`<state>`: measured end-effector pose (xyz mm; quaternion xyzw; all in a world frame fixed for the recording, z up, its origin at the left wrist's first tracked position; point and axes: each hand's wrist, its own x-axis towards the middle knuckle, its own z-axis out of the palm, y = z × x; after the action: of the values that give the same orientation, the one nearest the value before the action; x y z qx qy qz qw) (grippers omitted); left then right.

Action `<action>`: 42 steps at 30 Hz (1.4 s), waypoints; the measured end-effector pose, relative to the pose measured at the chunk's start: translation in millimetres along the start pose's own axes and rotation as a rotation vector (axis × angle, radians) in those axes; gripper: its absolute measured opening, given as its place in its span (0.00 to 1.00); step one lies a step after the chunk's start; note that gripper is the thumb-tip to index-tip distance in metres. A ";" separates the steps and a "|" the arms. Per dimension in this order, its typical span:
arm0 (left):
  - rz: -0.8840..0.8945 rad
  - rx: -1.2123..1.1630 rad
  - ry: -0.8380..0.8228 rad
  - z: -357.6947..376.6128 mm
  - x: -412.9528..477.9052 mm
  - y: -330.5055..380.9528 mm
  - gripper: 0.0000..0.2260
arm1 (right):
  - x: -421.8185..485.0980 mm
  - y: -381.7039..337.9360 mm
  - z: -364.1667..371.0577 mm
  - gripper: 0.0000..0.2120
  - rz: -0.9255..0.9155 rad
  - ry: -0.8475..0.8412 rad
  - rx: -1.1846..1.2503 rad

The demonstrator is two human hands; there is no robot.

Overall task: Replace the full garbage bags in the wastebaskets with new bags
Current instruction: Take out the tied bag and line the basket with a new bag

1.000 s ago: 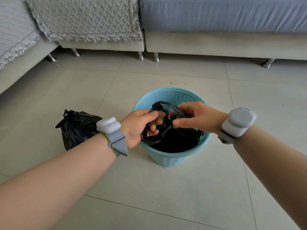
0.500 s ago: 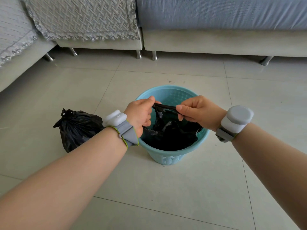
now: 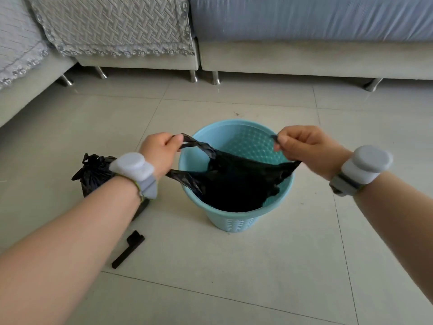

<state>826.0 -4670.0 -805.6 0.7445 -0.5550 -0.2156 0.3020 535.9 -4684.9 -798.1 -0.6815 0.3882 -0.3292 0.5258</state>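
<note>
Both hands have drawn apart since half a second ago: then they met over the middle of the basket, now each is out past its own side of the rim, and the new bag (image 3: 234, 181) is stretched wide between them. The left hand (image 3: 161, 153) is curled round the bag's left handle loops, one strand running from between thumb and fingers and another from under the palm. The right hand (image 3: 304, 146) pinches the right handle between thumb and forefinger, with a second strand leading down from beneath it. Each wrist carries a grey band (left (image 3: 132, 166), right (image 3: 365, 164)).

The bag's black body sags down inside the blue basket (image 3: 234, 222), filling the near half of the opening; its top edge hangs above the rim and is not yet folded over it. The far inner wall of the basket shows bare. The basket stands upright on the tiled floor (image 3: 234, 277).

The full bag (image 3: 93, 174), knotted at the top, sits on the floor left of the basket, partly hidden behind the left wrist. A flat black strip (image 3: 128, 250) lies on the tiles under the left forearm, which was not in view before; what it is cannot be told. A sofa (image 3: 304, 57) runs along the far side, with a woven grey cover (image 3: 112, 26) on its left section.
</note>
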 end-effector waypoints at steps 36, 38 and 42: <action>-0.647 -0.803 -0.052 32.2 -5.2 -53.8 0.08 | -31.0 57.1 -20.7 0.12 0.550 0.513 0.234; -0.367 -0.545 0.222 27.4 -2.0 -45.6 0.07 | -29.5 56.1 -26.6 0.14 0.541 0.650 0.121; 0.408 0.079 0.122 28.7 -8.1 -5.7 0.23 | -20.7 33.2 -15.2 0.17 0.047 0.484 -0.616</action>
<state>808.8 -4667.1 -830.4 0.6397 -0.6829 -0.0827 0.3428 506.9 -4678.7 -827.7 -0.7010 0.5972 -0.3363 0.1973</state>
